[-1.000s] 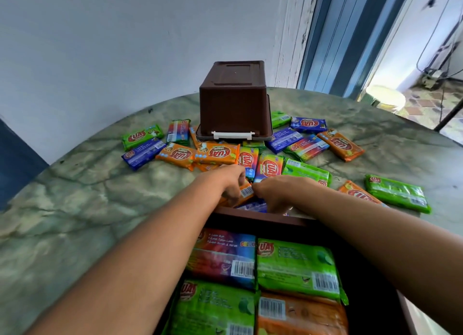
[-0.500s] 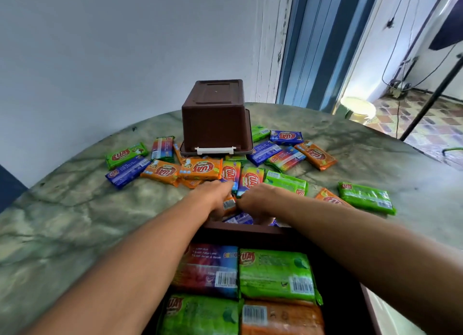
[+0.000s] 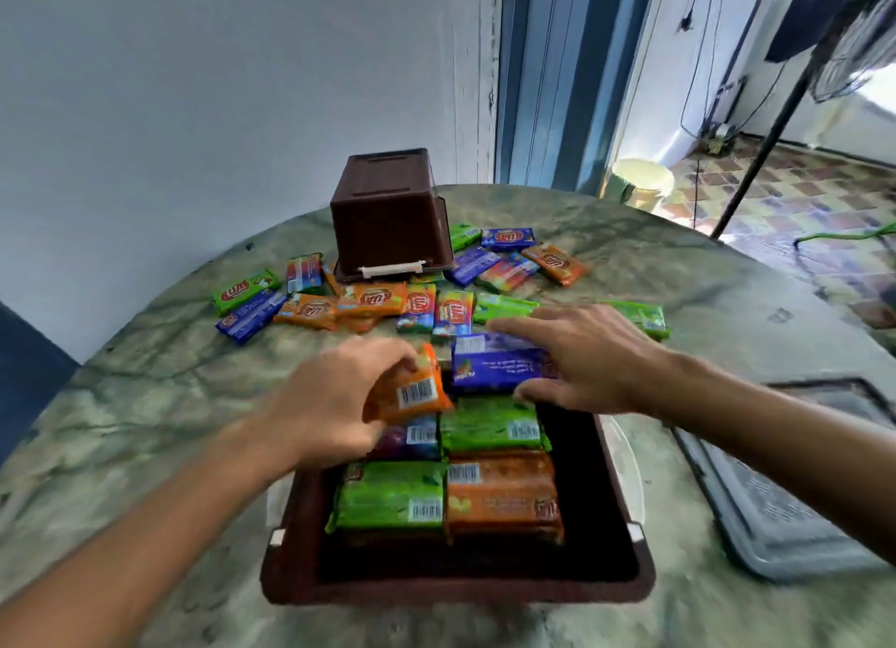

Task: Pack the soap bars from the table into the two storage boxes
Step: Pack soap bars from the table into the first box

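Note:
A brown storage box (image 3: pixel 456 584) stands open in front of me with several wrapped soap bars (image 3: pixel 392 497) lying flat inside. My left hand (image 3: pixel 334 400) grips an orange soap bar (image 3: pixel 412 390) over the box's far left part. My right hand (image 3: pixel 582 356) holds a blue soap bar (image 3: pixel 494 364) between thumb and fingers above the box's far edge. A second brown box (image 3: pixel 388 216) sits upside down at the back of the table. Many loose soap bars (image 3: pixel 368 301) lie scattered around it.
A grey lid (image 3: pixel 776 492) lies on the marble table (image 3: pixel 145 385) to the right of the open box. A green bar (image 3: pixel 645 318) lies beyond my right hand. Wall behind; doorway, pale bucket (image 3: pixel 640 184) and a dark pole at right.
Both hands have lifted a bar each from the table just beyond the box and drawn them back over its far part. The camera has tilted down, showing the whole box.

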A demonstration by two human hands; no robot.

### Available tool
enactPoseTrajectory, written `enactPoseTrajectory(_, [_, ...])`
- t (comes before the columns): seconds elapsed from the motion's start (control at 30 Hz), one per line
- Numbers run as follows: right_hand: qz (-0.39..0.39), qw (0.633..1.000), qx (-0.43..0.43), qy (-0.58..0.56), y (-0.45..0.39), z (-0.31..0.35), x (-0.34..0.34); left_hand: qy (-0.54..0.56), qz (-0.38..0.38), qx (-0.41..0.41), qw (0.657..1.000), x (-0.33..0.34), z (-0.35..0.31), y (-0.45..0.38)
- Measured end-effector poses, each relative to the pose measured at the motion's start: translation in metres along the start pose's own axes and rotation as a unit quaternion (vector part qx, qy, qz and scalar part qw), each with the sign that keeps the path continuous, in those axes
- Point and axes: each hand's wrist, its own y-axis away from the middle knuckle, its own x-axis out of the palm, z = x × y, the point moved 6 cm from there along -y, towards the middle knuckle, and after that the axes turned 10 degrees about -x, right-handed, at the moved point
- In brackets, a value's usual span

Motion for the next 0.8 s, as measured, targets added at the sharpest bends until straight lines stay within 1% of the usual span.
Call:
enactPoseTrajectory(0.07, [0.04, 0.999, -0.008, -0.032, 0.032, 0.023, 0.02, -0.018, 0.067, -0.003, 0.998, 0.019, -0.002, 0.026])
enactPoseTrajectory(0.1, [0.065, 0.997, -0.008, -0.042, 0.042, 0.033, 0.032, -0.03, 0.088, -0.001, 0.996, 0.03, -0.001, 0.034])
enactPoseTrajectory(0.17, [0.093, 0.995, -0.008, -0.043, 0.053, 0.051, 0.053, -0.053, 0.107, 0.011, 0.993, 0.049, 0.003, 0.044])
enactPoseTrajectory(0.23, [0.088, 0.995, -0.005, -0.037, 0.054, 0.064, 0.064, -0.086, 0.119, 0.026, 0.989, 0.062, 0.008, 0.05])
enactPoseTrajectory(0.27, [0.084, 0.996, 0.002, -0.034, 0.054, 0.067, 0.067, -0.103, 0.116, 0.035, 0.987, 0.066, 0.009, 0.053])
enactPoseTrajectory(0.33, [0.064, 0.998, 0.012, -0.013, 0.054, 0.073, 0.069, -0.141, 0.086, 0.047, 0.985, 0.066, 0.006, 0.057])
enactPoseTrajectory(0.4, [0.047, 0.999, 0.024, 0.01, 0.053, 0.078, 0.067, -0.153, 0.071, 0.045, 0.985, 0.067, 0.005, 0.06])
enactPoseTrajectory(0.53, [0.07, 0.996, 0.052, -0.014, 0.046, 0.089, 0.073, -0.14, 0.073, 0.045, 0.986, 0.068, 0.009, 0.058])
enactPoseTrajectory(0.63, [0.066, 0.997, 0.044, -0.015, 0.035, 0.098, 0.07, -0.142, 0.072, 0.043, 0.986, 0.066, 0.006, 0.053])
enactPoseTrajectory(0.77, [0.114, 0.993, 0.025, -0.018, 0.034, 0.092, 0.069, -0.172, 0.073, 0.034, 0.982, 0.071, 0.005, 0.051])
enactPoseTrajectory(0.8, [0.115, 0.993, 0.029, -0.009, 0.034, 0.089, 0.067, -0.179, 0.074, 0.028, 0.981, 0.074, 0.005, 0.051])
